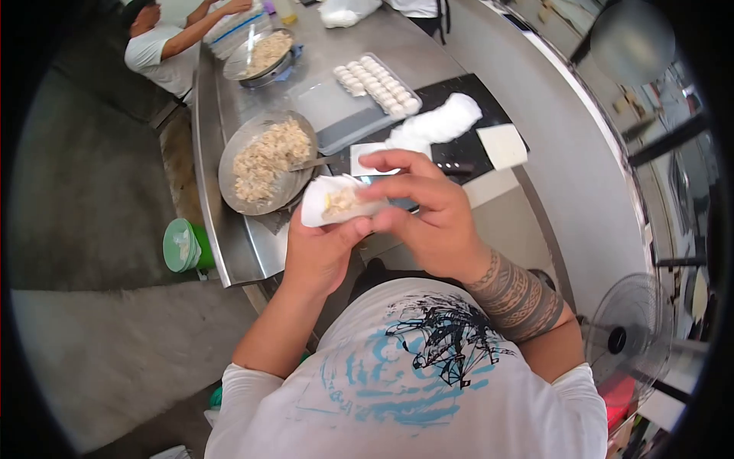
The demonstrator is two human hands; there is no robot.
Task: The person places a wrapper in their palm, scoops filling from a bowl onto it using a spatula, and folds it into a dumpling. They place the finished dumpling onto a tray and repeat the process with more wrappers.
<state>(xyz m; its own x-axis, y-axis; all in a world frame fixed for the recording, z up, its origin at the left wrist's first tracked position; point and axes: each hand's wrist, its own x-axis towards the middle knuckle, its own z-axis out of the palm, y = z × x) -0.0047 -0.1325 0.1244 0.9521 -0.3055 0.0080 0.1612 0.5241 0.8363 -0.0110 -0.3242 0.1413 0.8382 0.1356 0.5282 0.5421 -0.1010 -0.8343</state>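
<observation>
A thin white dumpling wrapper (312, 206) with a mound of pale, chunky filling (341, 201) on it rests in my left hand (319, 249), whose fingers are mostly hidden beneath it. My right hand (432, 210) holds the wrapper's right edge between thumb and fingers, with one finger raised above. Just beyond my hands, a metal bowl (229, 164) holds more of the filling, and a flat metal spatula (312, 163) lies in it. White wrapper sheets (451, 118) lie spread in a pile beyond my right hand, on a black surface.
A clear plastic tray (415, 102) holds rows of white filled dumplings on the steel table (325, 42). Another bowl of filling (269, 53) stands farther back, near a co-worker (164, 50). A green bucket (183, 245) sits left of the table, and a fan (623, 336) stands at right.
</observation>
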